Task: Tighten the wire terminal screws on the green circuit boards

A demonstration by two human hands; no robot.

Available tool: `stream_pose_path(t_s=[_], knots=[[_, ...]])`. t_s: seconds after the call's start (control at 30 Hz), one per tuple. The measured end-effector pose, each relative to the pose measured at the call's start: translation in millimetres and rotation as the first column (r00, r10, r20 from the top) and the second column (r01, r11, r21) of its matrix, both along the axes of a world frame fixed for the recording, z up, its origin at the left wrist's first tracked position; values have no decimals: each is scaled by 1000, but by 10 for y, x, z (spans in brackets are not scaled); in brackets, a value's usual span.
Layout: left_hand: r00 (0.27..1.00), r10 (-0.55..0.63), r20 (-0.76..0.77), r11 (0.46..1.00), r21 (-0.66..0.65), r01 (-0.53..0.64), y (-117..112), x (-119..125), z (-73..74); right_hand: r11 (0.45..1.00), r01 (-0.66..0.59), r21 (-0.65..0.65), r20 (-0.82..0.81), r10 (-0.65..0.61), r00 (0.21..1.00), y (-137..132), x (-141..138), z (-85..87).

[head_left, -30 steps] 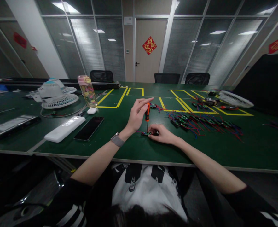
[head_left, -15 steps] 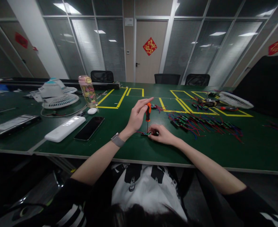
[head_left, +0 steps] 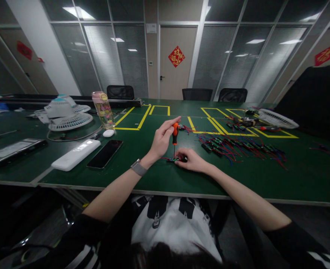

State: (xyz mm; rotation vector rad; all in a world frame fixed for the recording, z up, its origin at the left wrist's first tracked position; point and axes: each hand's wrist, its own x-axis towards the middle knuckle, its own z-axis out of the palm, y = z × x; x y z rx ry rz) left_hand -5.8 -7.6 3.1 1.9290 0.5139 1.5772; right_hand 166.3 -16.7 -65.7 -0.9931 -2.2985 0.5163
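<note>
A green table [head_left: 142, 183]; the wired-board pile [head_left: 238, 145] lies rightward, out of the way.
The left hand [head_left: 161, 140], fingers extended, grips the upright screwdriver [head_left: 175, 134] against its thumb, apparently keeping it vertical; the right hand [head_left: 193, 160], curled nearly closed, pinches the small circuit board [head_left: 170, 160] beneath the tip, probably against shifting.

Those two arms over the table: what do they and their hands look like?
They are a person's. The left hand and right hand wear no gloves. A grey, watch-like band circles the left wrist; the right wrist is bare. Both sleeves are black with white stripes.
</note>
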Motion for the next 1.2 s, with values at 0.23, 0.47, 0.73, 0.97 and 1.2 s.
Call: stream_pose_path(t_s=[0.23, 0.47, 0.73, 0.97, 1.2], knots=[[995, 92, 44, 996, 12, -93, 1, 24, -23, 999, 18, -33, -1, -18, 1000, -10, -10, -1], [997, -71, 37, 996, -45, 73, 7, 13, -8, 999, 17, -52, -7, -17, 1000, -36, -14, 39], [998, 58, 3, 998, 10, -58, -26, 1, 20, 998, 25, -51, 2, -25, 1000, -17, -15, 19], [989, -125, 75, 987, -87, 132, -35, -5, 43, 998, 29, -58, -11, -30, 999, -37, -31, 50], [989, 148, 28, 988, 42, -149, -8, -27, 27, 998, 19, -64, -8, -20, 1000, -39, -27, 48]])
